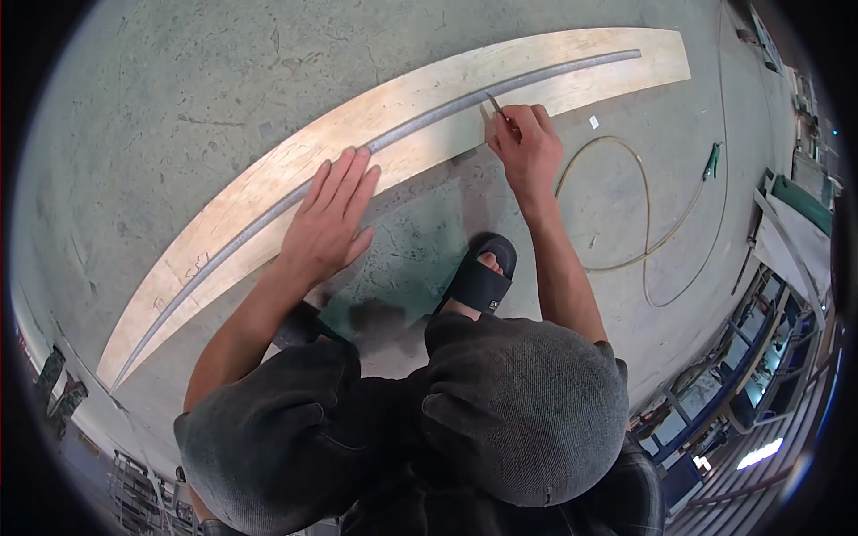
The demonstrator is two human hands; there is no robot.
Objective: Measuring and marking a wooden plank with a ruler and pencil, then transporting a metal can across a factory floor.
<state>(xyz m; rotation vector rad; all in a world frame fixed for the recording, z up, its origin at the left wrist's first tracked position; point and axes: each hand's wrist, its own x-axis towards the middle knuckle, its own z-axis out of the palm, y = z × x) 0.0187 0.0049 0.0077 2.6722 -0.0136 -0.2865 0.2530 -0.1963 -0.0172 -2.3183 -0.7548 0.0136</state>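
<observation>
gray strip (438,114) lies lengthwise on the curved wooden board (393,107), bowed much like it; board is flat on the concrete floor (232,89) in front of you, running from lower left to upper right of the view. strip's right end stops short of the board's right end; its left end runs down to about the board's lower left end. your left hand (323,223) is flat, palm down, fingers straight and only slightly fanned, thumb out to the side; the fingers lie across the strip around mid-length and cover a bit of it. how hard you press, can't tell. your right hand (529,150) has thumb and fingers closed in a pinch on a slim dark tool (496,105), its tip at the strip, right of your left hand. exact tool type: can't tell. a few faint pencil-like marks on the board toward its left end. small white scrap (593,121) on the floor just right of your right hand. past that, a looped yellowish hose (645,192) with a green air gun (712,163). your black sandal (480,281) is between your forearms.
</observation>
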